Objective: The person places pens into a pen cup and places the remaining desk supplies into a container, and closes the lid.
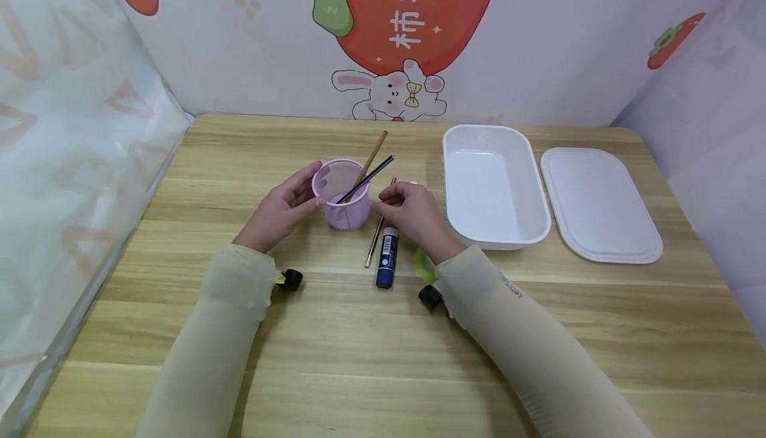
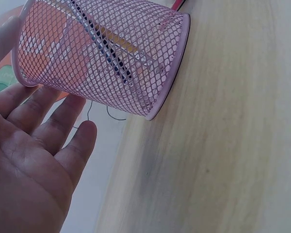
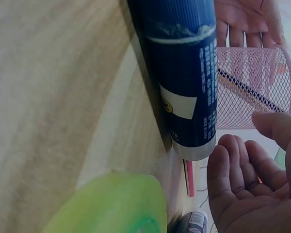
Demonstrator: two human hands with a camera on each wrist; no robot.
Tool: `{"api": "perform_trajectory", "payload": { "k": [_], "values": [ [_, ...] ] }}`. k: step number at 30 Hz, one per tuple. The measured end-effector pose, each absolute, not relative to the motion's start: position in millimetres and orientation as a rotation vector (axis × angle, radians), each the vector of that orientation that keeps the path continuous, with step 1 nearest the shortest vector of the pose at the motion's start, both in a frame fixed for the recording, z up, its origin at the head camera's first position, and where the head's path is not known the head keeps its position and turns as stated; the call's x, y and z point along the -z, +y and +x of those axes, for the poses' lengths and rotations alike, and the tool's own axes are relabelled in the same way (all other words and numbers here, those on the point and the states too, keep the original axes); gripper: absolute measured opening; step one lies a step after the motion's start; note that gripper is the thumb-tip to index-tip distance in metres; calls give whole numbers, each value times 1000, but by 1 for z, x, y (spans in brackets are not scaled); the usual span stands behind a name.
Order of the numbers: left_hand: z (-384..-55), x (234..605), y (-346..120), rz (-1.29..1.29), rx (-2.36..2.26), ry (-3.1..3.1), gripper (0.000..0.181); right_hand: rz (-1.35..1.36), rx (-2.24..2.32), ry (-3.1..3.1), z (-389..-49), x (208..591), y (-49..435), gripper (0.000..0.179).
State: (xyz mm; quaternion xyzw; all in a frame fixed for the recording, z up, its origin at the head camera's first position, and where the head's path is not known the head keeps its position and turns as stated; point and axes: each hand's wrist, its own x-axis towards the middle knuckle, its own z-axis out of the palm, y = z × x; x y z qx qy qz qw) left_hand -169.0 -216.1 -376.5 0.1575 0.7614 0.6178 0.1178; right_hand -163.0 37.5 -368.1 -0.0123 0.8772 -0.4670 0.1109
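Note:
My left hand holds a pink mesh pen holder by its rim, thumb on the near side and fingers on the far side. Inside lean a yellow-brown stick and a dark pencil-like stick. Just right of the holder is my right hand, its fingers loosely bent with nothing visible between them. Below that hand lie a slim brown stick with a pale tip and a blue glue stick. A yellow-green object, partly hidden, lies by the right wrist.
A white open container stands on the wooden table to the right, with its white lid beside it. In the right wrist view, a red stick and a dark labelled cylinder lie beyond the glue stick. Printed cloth hangs behind the table.

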Motion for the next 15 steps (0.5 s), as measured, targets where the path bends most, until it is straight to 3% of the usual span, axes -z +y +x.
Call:
{"api": "perform_trajectory", "payload": {
  "k": [15],
  "values": [
    [-168, 376, -214, 447, -1807, 2237, 66, 35, 1169, 2597, -177, 379, 34, 15]
  ]
}}
